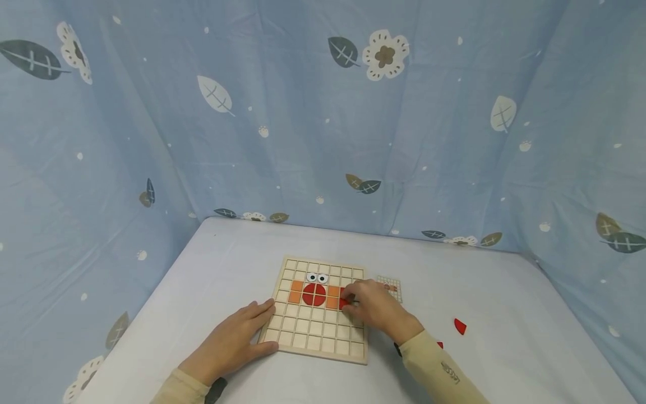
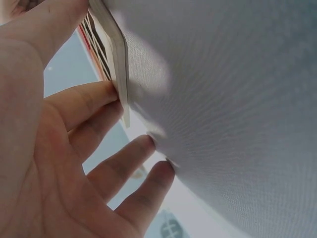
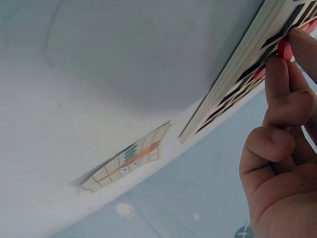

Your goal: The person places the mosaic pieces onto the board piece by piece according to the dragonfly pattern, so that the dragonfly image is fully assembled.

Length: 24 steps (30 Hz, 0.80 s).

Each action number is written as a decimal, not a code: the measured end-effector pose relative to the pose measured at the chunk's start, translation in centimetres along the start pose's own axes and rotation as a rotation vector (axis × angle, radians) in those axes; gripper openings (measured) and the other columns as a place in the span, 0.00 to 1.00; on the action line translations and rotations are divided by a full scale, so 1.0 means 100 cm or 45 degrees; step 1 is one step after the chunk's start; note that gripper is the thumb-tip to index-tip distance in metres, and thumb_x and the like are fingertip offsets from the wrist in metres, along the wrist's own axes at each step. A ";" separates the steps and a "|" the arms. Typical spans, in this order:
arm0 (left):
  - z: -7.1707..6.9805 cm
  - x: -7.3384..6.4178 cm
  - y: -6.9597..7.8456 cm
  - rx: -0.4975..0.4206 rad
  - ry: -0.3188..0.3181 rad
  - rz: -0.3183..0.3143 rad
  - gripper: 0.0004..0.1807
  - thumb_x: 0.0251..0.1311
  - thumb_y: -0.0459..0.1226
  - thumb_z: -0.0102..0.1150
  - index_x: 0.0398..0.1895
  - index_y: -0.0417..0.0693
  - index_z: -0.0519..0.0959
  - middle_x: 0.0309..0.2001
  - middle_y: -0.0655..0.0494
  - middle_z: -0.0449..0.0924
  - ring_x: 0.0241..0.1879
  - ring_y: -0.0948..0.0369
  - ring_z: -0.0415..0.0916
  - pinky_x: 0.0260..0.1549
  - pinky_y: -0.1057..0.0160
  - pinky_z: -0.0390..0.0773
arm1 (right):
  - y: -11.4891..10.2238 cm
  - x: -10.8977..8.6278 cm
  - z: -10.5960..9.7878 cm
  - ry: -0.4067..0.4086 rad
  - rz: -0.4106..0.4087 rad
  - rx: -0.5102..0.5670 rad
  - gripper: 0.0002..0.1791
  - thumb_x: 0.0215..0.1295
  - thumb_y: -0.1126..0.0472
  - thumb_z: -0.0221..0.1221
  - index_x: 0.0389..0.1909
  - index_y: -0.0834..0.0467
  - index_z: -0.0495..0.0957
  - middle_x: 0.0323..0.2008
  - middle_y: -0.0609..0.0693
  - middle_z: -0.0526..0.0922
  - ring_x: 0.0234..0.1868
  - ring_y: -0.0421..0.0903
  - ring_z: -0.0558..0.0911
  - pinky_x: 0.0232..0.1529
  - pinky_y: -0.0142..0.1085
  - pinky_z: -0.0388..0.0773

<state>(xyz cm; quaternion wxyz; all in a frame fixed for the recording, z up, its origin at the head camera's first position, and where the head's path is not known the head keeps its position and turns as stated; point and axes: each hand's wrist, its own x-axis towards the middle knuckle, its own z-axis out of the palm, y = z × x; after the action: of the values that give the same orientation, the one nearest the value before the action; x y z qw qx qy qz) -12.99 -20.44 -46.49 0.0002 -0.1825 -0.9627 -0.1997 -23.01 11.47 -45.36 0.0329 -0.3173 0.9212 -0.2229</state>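
A wooden grid board [image 1: 303, 326] lies on the table, holding two googly-eye tiles [image 1: 317, 278], a red circle of quarter pieces [image 1: 314, 294] and orange tiles [image 1: 295, 292] on both sides. My left hand [image 1: 237, 339] rests at the board's left edge, fingers extended; in the left wrist view its fingertips meet the rim [image 2: 119, 59]. Over the board's right side, my right hand [image 1: 375, 306] pinches a small red piece [image 3: 284, 49] between thumb and finger. Other red [image 1: 343, 303] shows beside the right orange tile, partly covered by the fingers.
A small printed pattern card [image 1: 395, 280] lies just right of the board, partly behind my right hand. Farther right on the white table [image 1: 504, 359] is a loose red quarter piece [image 1: 460, 326]; another red piece [image 1: 440, 344] peeks out beside my sleeve. Blue patterned curtains surround the table.
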 end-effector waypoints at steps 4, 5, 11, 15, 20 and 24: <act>0.000 0.000 0.000 0.004 0.007 0.004 0.43 0.60 0.60 0.66 0.70 0.40 0.73 0.72 0.51 0.69 0.69 0.41 0.66 0.65 0.40 0.69 | -0.001 -0.001 -0.001 -0.029 0.029 0.006 0.08 0.61 0.61 0.72 0.41 0.54 0.87 0.37 0.41 0.86 0.40 0.37 0.82 0.42 0.35 0.83; 0.000 0.000 0.000 0.003 0.007 0.005 0.43 0.60 0.60 0.66 0.70 0.40 0.73 0.72 0.51 0.69 0.69 0.41 0.66 0.65 0.40 0.69 | -0.001 -0.001 -0.001 -0.029 0.033 0.005 0.08 0.61 0.60 0.72 0.41 0.54 0.87 0.37 0.41 0.86 0.40 0.37 0.82 0.42 0.35 0.83; 0.000 0.000 0.001 0.009 0.000 -0.006 0.43 0.60 0.60 0.66 0.70 0.40 0.73 0.73 0.51 0.68 0.69 0.41 0.66 0.66 0.40 0.69 | 0.000 -0.002 -0.001 -0.006 0.014 -0.004 0.07 0.61 0.61 0.72 0.40 0.55 0.88 0.36 0.42 0.86 0.38 0.37 0.81 0.40 0.34 0.83; 0.000 0.001 0.001 0.014 0.000 -0.006 0.43 0.59 0.60 0.66 0.70 0.40 0.73 0.73 0.52 0.68 0.70 0.41 0.66 0.66 0.41 0.69 | 0.000 -0.003 0.001 0.017 -0.017 -0.015 0.07 0.63 0.61 0.71 0.40 0.57 0.89 0.37 0.44 0.87 0.39 0.38 0.83 0.39 0.33 0.83; 0.000 0.001 0.000 0.021 0.006 0.004 0.43 0.60 0.61 0.65 0.70 0.40 0.73 0.73 0.52 0.68 0.69 0.42 0.66 0.66 0.41 0.69 | -0.003 -0.003 0.002 0.037 0.000 -0.062 0.08 0.64 0.60 0.70 0.42 0.57 0.90 0.37 0.46 0.87 0.38 0.39 0.83 0.35 0.31 0.81; 0.001 0.000 -0.001 0.030 0.006 0.004 0.44 0.60 0.61 0.65 0.70 0.41 0.73 0.73 0.52 0.68 0.69 0.42 0.66 0.65 0.41 0.70 | -0.006 -0.004 0.002 0.035 0.012 -0.092 0.09 0.64 0.61 0.70 0.43 0.58 0.90 0.36 0.46 0.86 0.34 0.37 0.80 0.31 0.29 0.78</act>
<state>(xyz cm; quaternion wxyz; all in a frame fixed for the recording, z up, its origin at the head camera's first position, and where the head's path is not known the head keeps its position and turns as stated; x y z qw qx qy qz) -13.03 -20.45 -46.65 0.0047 -0.1835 -0.9648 -0.1886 -22.31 11.22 -45.35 0.0098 -0.3108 0.9305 -0.1935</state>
